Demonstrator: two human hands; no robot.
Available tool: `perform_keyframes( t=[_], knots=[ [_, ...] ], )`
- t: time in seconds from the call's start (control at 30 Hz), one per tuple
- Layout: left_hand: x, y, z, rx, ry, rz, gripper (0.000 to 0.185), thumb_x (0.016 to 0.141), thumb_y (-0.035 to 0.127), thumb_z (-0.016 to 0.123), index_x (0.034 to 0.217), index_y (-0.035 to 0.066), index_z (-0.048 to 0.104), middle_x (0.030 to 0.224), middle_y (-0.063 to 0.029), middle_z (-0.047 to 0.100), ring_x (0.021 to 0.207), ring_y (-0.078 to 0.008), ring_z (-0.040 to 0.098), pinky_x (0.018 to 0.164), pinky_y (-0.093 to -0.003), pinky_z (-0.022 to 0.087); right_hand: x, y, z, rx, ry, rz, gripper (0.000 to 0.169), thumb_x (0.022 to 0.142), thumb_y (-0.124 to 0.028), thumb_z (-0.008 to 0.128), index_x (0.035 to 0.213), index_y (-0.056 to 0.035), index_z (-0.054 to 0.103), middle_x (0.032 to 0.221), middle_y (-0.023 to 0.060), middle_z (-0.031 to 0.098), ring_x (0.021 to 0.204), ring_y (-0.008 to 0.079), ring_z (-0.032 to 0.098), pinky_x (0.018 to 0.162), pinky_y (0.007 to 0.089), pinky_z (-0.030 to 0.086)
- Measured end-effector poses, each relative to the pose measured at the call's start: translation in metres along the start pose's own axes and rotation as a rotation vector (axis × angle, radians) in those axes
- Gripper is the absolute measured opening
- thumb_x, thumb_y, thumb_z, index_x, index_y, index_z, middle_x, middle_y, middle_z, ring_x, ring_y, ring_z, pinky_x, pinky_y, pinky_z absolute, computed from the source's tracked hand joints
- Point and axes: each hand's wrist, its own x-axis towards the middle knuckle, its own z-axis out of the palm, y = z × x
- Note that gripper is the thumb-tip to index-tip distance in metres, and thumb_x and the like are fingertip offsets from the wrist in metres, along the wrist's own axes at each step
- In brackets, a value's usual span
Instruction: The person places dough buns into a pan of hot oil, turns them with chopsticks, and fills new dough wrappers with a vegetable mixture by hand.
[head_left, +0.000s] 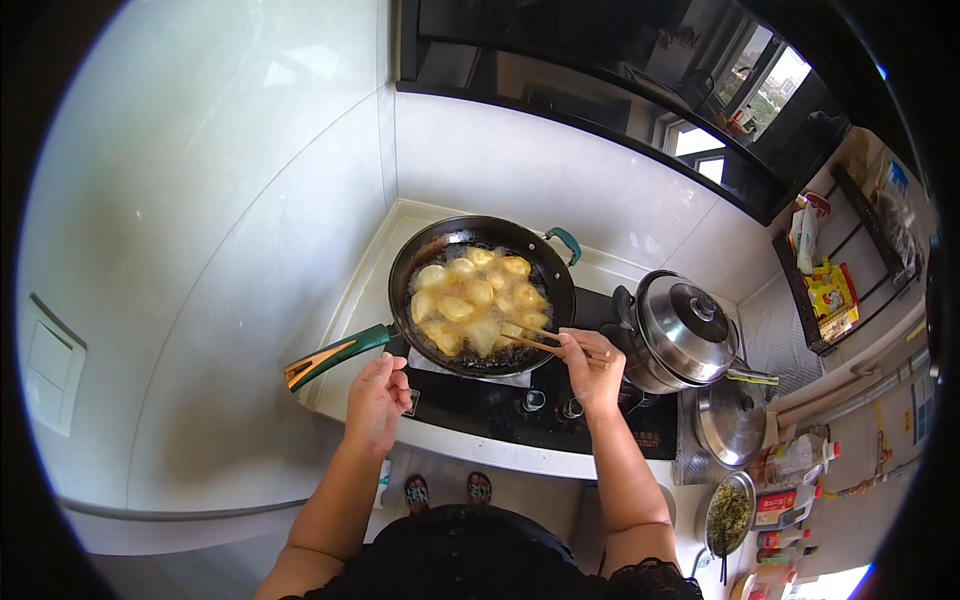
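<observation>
My right hand (596, 367) grips a pair of wooden chopsticks (536, 339), their tips among the food in the pan. The dark wok-shaped frying pan (403, 300) sits on the left part of the black gas hob (480, 416). Several pale golden pieces of dough-like food (455, 308) bubble in its oil. Near the pan's green handle (352, 351), just below it, my left hand (379, 397) is raised with loosely curled fingers and holds nothing visible. A small green side grip (565, 244) sticks out at the pan's far right rim.
A lidded steel pot (682, 330) stands right of the pan. Beyond it are a loose pan lid (731, 424), a bowl of chopped greenish filling (729, 514) and several bottles (795, 459). A wall rack (799, 300) holds packets. The black range hood (585, 112) overhangs the back; a tiled wall (225, 262) rises left.
</observation>
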Motion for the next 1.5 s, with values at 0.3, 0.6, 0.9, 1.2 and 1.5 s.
perform_keyframes(
  t=[0.3, 0.6, 0.9, 1.2, 1.5],
  knots=[
    [-0.001, 0.005, 0.01, 0.001, 0.034, -0.02, 0.022, 0.092, 0.029, 0.051, 0.09, 0.008, 0.056, 0.066, 0.0002, 0.05, 0.054, -0.0102, 0.046, 0.053, -0.0249, 0.037, 0.061, 0.02, -0.007, 0.26, 0.078, 0.642, 0.03, 0.086, -0.023, 0.058, 0.095, 0.0058, 0.061, 0.075, 0.0157, 0.064, 0.057, 0.021, 0.064, 0.048, 0.0246, 0.053],
    [-0.006, 0.003, 0.006, -0.001, 0.035, -0.029, 0.023, 0.092, 0.03, 0.05, 0.089, 0.008, 0.056, 0.066, -0.0003, 0.05, 0.058, -0.0122, 0.047, 0.055, -0.0252, 0.038, 0.105, 0.067, 0.02, 0.283, -0.064, 0.902, 0.026, 0.086, -0.023, 0.058, 0.085, 0.0034, 0.057, 0.07, 0.0163, 0.062, 0.054, 0.0219, 0.064, 0.044, 0.0271, 0.053],
    [-0.01, 0.006, 0.0, -0.014, 0.03, -0.024, 0.023, 0.093, 0.03, 0.049, 0.09, 0.007, 0.055, 0.066, -0.0003, 0.049, 0.059, -0.0123, 0.047, 0.056, -0.0251, 0.038, 0.1, 0.052, 0.037, 0.228, -0.084, 0.825, 0.028, 0.086, -0.025, 0.059, 0.079, 0.003, 0.059, 0.07, 0.0148, 0.063, 0.054, 0.0203, 0.064, 0.045, 0.026, 0.053],
    [-0.007, 0.002, 0.003, -0.032, 0.02, -0.038, 0.024, 0.093, 0.028, 0.049, 0.091, 0.006, 0.055, 0.066, -0.0006, 0.05, 0.055, -0.0111, 0.047, 0.052, -0.0247, 0.038, 0.055, -0.028, 0.033, 0.161, -0.151, 0.573, 0.03, 0.085, -0.025, 0.061, 0.08, 0.0039, 0.063, 0.071, 0.0121, 0.064, 0.056, 0.0183, 0.064, 0.05, 0.025, 0.052],
    [-0.007, 0.001, 0.001, 0.005, 0.026, -0.04, 0.023, 0.093, 0.028, 0.048, 0.09, 0.007, 0.055, 0.067, -0.0009, 0.049, 0.058, -0.0127, 0.046, 0.055, -0.0253, 0.038, 0.039, -0.021, -0.026, -0.018, 0.017, 0.363, 0.027, 0.083, -0.021, 0.065, 0.08, 0.0056, 0.066, 0.064, 0.009, 0.064, 0.053, 0.0127, 0.061, 0.048, 0.0222, 0.049]
  ],
)
